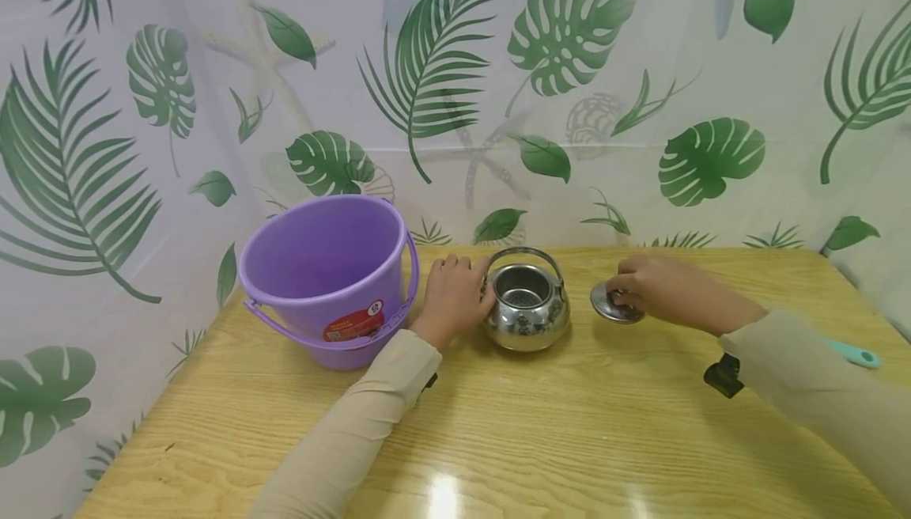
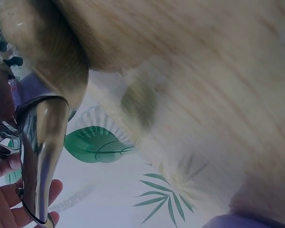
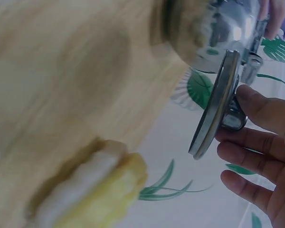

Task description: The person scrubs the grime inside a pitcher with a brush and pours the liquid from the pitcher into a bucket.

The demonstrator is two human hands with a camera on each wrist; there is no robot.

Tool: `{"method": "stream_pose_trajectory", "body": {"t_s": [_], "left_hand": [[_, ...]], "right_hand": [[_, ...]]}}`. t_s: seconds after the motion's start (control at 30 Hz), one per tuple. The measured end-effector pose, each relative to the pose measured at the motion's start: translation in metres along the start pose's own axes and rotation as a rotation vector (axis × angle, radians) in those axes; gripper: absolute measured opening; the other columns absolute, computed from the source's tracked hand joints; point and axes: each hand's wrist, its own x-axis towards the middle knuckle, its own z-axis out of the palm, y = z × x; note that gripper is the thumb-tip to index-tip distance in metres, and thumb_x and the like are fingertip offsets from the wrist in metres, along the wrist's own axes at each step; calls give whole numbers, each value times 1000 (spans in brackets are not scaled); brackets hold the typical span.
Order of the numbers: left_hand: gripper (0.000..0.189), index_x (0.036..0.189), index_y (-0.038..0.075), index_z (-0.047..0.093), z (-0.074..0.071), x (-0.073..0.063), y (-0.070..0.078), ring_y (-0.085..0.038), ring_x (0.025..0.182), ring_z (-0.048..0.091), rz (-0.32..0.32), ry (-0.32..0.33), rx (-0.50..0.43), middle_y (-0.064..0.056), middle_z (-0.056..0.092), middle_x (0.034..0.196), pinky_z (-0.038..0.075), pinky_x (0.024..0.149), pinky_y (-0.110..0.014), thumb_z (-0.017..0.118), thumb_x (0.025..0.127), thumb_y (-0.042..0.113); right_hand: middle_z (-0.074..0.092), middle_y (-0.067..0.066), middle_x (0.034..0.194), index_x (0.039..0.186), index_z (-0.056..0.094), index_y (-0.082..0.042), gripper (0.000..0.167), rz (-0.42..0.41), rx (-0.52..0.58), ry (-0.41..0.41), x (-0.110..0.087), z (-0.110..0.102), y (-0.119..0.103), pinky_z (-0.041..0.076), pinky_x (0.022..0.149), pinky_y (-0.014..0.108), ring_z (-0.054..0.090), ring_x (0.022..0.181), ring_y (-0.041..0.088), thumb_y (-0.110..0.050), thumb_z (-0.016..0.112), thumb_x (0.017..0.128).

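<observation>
A shiny steel teapot (image 1: 525, 321) stands on the table without its lid, its hoop handle raised and a perforated strainer showing inside the mouth. My left hand (image 1: 455, 297) holds it at the spout side. In the left wrist view, fingers (image 2: 19, 211) lie behind the spout (image 2: 40, 156) with their tips showing past it. To the right of the teapot, my right hand (image 1: 644, 289) pinches the round steel lid (image 1: 610, 305) by its knob. The right wrist view shows the lid (image 3: 216, 107) tilted on edge, with thumb and fingers at the knob (image 3: 233, 116).
A purple bucket (image 1: 356, 289) with its handle lowered stands left of my left hand. A teal handle end (image 1: 857, 354) shows past my right sleeve. A blurred yellow and white block (image 3: 95, 185) lies on the table in the right wrist view. A leaf-print cloth (image 1: 455, 92) hangs behind.
</observation>
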Motion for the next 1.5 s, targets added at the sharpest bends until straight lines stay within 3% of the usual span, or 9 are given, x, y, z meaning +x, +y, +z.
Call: {"method": "stream_pose_trajectory", "body": {"t_s": [0.3,0.57,0.9,1.5], "left_hand": [[30,113,17,57,1,0,-1,-22,85,59,4,0,5,-6,66,91,45,79,-36,48,90,33],[29,113,17,57,2,0,-1,-22,85,58,4,-2,12,-5,66,91,45,79,-36,47,90,33],[28,109,16,58,1,0,-1,-22,83,58,7,4,14,-5,66,89,44,78,-36,48,90,33],[28,110,17,59,0,-1,-1,-21,83,58,5,10,11,-5,66,89,44,77,-36,48,90,33]], "right_hand": [[57,0,75,88,71,-10,16,-43,33,-27,-20,28,-4,42,53,20,52,64,7,-8,75,73],[57,-2,78,88,71,-12,15,-43,46,-54,-25,45,-5,44,55,20,53,67,7,-11,76,74],[56,-4,73,87,71,-13,16,-61,26,-38,-27,48,-8,39,55,20,44,66,5,-12,77,72],[57,-6,72,86,70,-14,18,-60,49,-55,-28,49,-8,41,57,22,48,66,5,-11,78,70]]}}
